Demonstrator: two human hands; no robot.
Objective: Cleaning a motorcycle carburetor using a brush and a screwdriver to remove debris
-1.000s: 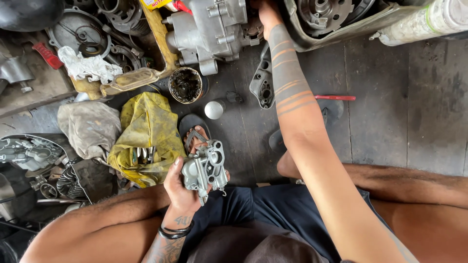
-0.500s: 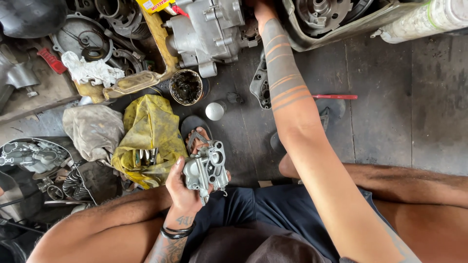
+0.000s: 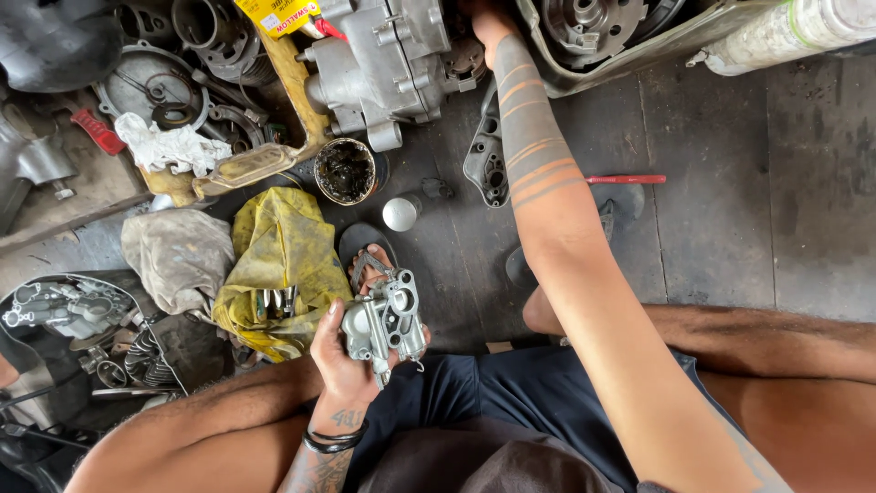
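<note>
My left hand [image 3: 339, 358] holds a small silver carburettor [image 3: 388, 321] in front of my lap, fingers wrapped around its body. My right arm stretches far forward. My right hand [image 3: 485, 20] reaches the top edge of the view beside a large grey engine block [image 3: 388, 64]; its fingers are mostly cut off, so what they touch is hidden. A dark metal engine cover plate [image 3: 485, 164] lies on the floor just left of my right forearm.
A yellow cloth [image 3: 278, 260] with small metal parts and a grey rag [image 3: 175, 256] lie to the left. A round tin of dark grease [image 3: 345, 171], a silver cap [image 3: 400, 213], a red-handled tool [image 3: 630, 180], a white rag [image 3: 169, 146] and several engine parts crowd the floor.
My right hand has reached slightly further up toward the engine block. The carburettor in my left hand stays about where it was.
</note>
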